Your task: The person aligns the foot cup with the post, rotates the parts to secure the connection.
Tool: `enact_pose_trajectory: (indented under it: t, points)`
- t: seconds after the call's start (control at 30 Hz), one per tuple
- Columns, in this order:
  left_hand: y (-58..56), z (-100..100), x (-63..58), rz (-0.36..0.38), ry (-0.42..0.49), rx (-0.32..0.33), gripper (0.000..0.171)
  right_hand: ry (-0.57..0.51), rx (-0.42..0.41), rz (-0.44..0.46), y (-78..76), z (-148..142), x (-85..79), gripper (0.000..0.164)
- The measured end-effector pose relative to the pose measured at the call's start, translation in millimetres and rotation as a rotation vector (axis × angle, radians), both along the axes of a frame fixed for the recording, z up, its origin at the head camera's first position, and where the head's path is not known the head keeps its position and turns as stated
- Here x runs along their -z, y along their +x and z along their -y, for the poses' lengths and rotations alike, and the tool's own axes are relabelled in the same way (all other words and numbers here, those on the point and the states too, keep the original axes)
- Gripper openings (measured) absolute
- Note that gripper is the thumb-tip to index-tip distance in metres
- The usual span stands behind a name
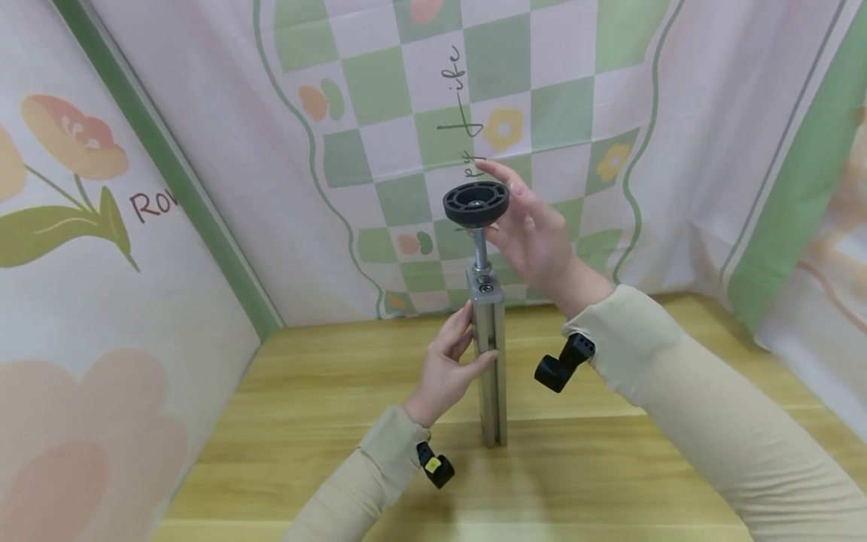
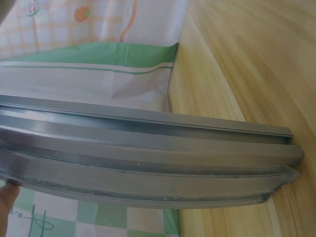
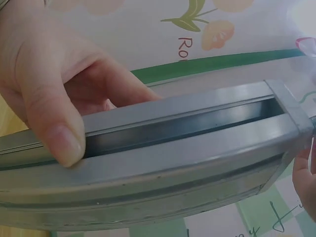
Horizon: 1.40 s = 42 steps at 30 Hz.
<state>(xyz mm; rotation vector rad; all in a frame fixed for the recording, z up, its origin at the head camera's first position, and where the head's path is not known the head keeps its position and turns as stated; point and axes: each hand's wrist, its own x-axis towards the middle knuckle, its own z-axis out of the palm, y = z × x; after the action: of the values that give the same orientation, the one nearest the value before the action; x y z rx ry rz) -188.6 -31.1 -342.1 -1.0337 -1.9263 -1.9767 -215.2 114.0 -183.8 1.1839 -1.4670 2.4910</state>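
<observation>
An aluminium profile [image 1: 489, 376] stands upright on the wooden table, its slotted sides showing. My left hand [image 1: 447, 369] grips it around the upper half, thumb across the near face and fingers behind. From the end plate [image 1: 485, 292] on top rises a threaded bolt [image 1: 480, 248] with a nut at its base. The bolt carries a round black levelling foot [image 1: 476, 205]. Beside that foot is my right hand [image 1: 538, 237], its fingers spread and the index finger reaching past the rim. In the right wrist view, the left thumb [image 3: 64, 143] presses along the slot.
The wooden tabletop [image 1: 325, 391] runs back to a printed curtain [image 1: 379, 165] with green checks. More printed cloth [image 1: 81, 301] closes off the left side. Small black cameras [image 1: 564, 365] are strapped to both sleeved wrists.
</observation>
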Motion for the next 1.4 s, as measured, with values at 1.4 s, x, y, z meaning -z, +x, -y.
enact_pose_trajectory:
  t: [1.4]
  points:
    - [1.4,0.5,-1.2,0.020,0.002,-0.003,0.074,0.143,0.170,-0.054,7.5,-9.8,-0.4,0.019]
